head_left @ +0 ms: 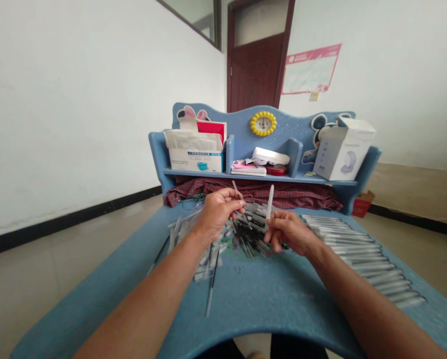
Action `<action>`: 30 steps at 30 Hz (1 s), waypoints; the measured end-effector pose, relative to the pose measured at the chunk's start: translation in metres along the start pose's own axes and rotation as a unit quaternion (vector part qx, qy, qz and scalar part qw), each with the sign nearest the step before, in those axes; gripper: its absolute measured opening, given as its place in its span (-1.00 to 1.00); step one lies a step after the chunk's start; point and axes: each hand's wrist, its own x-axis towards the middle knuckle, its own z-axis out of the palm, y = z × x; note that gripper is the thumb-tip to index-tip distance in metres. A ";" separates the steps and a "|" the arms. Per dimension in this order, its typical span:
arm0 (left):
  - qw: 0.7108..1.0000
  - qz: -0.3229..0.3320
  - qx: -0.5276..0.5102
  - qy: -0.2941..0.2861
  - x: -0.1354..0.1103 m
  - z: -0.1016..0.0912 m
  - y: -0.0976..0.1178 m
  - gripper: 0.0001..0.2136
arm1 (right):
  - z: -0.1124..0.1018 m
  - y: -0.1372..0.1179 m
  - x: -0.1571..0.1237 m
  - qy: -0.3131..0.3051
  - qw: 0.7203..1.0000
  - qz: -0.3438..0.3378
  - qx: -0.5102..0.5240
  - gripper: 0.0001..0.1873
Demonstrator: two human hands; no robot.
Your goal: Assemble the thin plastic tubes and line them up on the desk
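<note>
My left hand (222,209) pinches a thin pen refill (235,186), whose dark lower part points down to the right. In my right hand (287,230) a translucent white pen barrel (270,202) stands nearly upright, gripped near its lower end. The two hands are apart. Below and between them lies a heap of dark-filled refills (250,242). Clear and white pen parts (182,229) are strewn beside and behind my left forearm, which hides some of them. A single refill (210,289) lies nearer to me.
Pens (361,254) lie in a long row along the right of the blue table (260,304). A checked cloth (290,192) is bunched under the shelf (208,174). The shelf bears a mask box (195,158), booklets (248,171) and a white carton (343,152).
</note>
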 end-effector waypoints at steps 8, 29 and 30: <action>0.990 0.028 -0.139 0.016 -0.004 -0.001 0.012 -0.85 | 0.013 -0.001 0.004 0.055 0.973 -0.103 0.199 -0.77; 0.982 0.013 -0.187 -0.022 -0.013 0.014 0.011 -0.85 | 0.018 -0.012 -0.002 0.073 0.948 -0.160 0.267 -0.75; 0.982 0.014 -0.188 -0.021 -0.014 0.015 0.012 -0.85 | 0.018 -0.013 -0.002 0.073 0.947 -0.161 0.269 -0.76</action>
